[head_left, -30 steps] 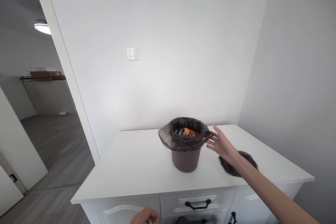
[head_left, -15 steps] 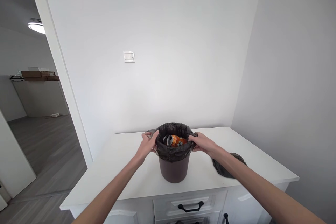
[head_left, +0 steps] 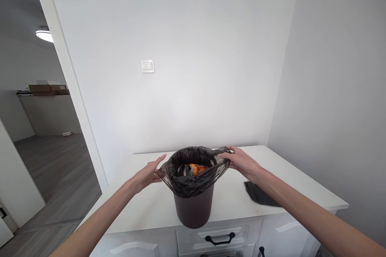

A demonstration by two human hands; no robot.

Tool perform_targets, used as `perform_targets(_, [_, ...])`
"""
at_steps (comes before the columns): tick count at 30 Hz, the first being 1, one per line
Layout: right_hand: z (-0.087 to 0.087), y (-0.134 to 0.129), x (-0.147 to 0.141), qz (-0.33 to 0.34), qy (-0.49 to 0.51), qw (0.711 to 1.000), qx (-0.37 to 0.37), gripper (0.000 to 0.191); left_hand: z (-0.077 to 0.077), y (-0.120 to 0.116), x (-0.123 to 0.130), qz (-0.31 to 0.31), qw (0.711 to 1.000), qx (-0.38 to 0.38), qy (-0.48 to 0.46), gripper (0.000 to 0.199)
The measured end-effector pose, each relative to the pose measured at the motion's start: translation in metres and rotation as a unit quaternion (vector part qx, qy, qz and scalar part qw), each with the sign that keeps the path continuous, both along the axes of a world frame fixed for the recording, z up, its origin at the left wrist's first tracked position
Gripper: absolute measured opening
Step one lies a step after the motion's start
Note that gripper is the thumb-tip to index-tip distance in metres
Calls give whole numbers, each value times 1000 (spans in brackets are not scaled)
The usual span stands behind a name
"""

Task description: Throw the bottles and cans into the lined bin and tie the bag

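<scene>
A dark brown trash bin [head_left: 193, 211] stands upright at the front of the white cabinet top, lined with a black garbage bag [head_left: 193, 189] folded over its rim. Inside lie an orange soda can [head_left: 199, 168] and a dark can with a silver end [head_left: 188, 170]. My left hand [head_left: 147, 174] has its fingers hooked at the bag's left edge, which stretches out toward them; the thumb is raised apart. On the other side, my right hand [head_left: 243, 162] pinches the bag's edge and draws the thin plastic out from the rim.
Another piece of black plastic bag [head_left: 261, 194] lies on the cabinet top [head_left: 229, 209], partly behind my right forearm. Below are drawers with a black handle [head_left: 220, 239]. A wall with a light switch [head_left: 147, 66] stands behind; a doorway opens at the left.
The bin has come nearer, its base now at the cabinet's front edge. Both hands have moved outward, stretching the bag's edges away from the rim, and my left thumb has lifted off.
</scene>
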State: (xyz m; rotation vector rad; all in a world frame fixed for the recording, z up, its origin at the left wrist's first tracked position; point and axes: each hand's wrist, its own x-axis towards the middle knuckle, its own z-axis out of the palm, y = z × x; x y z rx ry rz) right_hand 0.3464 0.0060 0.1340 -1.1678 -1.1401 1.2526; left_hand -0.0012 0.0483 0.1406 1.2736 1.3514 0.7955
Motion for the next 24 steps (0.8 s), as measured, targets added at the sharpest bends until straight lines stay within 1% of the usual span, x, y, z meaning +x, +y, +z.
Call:
perform_targets(1, [3, 1, -3, -3, 22, 1000, 2, 32, 3, 0, 2, -16, 999, -5, -32, 76])
perform_targets(2, [6, 2, -6, -6, 41, 999, 4, 35, 6, 0, 5, -7, 999, 3, -53, 78])
perform_targets(5, [16, 3, -17, -28, 69, 997, 9, 44, 20, -1, 17, 71, 992, 64, -77, 90])
perform_targets(8, [24, 4, -22, -70, 83, 994, 12, 50, 37, -3, 28, 85, 985, 110, -101, 86])
perform_targets(12, [31, 8, -12, -115, 121, 985, 36, 52, 58, -5, 36, 119, 965, 179, -150, 80])
perform_targets(16, [36, 11, 6, -129, 160, 976, 67, 48, 73, -5, 38, 154, 941, 237, -188, 80])
perform_targets(18, [36, 11, 15, -136, 176, 972, 76, 48, 77, -4, 36, 174, 931, 254, -198, 83])
perform_targets(20, [34, 10, 22, -146, 181, 969, 81, 50, 78, -3, 32, 192, 924, 270, -190, 85])
perform_targets(22, [27, 4, 29, -151, 172, 970, 81, 51, 76, -6, 26, 198, 921, 292, -164, 85])
perform_targets(24, [17, -6, 36, -152, 154, 973, 80, 51, 72, -13, 17, 197, 918, 320, -125, 80])
